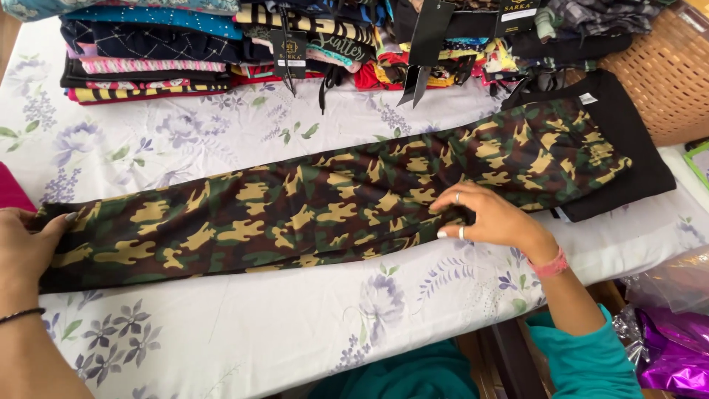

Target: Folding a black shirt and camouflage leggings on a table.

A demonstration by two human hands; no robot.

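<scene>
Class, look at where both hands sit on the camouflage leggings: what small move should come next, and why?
Probably the left hand lifts the leg end toward the right hand: the camouflage leggings lie flat at full length, one hand at the hem, the other pressing mid-length.
</scene>
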